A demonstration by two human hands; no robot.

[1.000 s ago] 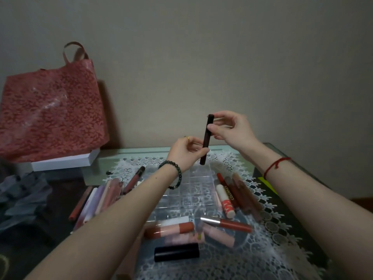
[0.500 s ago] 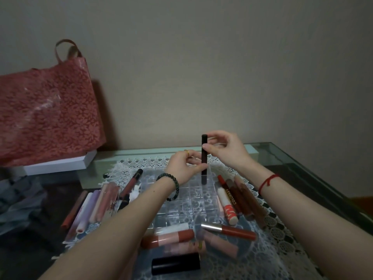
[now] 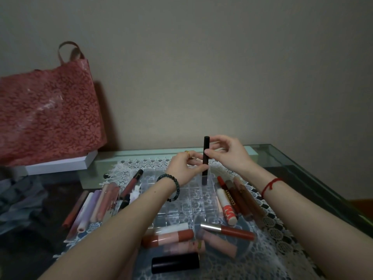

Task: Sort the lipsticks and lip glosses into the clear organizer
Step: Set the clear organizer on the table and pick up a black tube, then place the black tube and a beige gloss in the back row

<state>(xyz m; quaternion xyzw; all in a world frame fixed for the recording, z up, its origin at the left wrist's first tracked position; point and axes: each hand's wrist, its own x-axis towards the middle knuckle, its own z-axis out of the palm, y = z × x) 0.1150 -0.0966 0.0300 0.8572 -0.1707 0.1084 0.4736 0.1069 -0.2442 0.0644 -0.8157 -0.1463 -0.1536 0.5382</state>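
at the left edge of the lace mat a pile of pale lip glosses lies unsorted just beside the clear organizer. over its far row the left hand pinches a slim dark tube low down and the right hand nips it higher up; a second ago that tube hung tilted well above the table, and now it stands upright with its foot seemingly inside a far compartment. so this one looks all but placed, while the red tubes at the right still wait.
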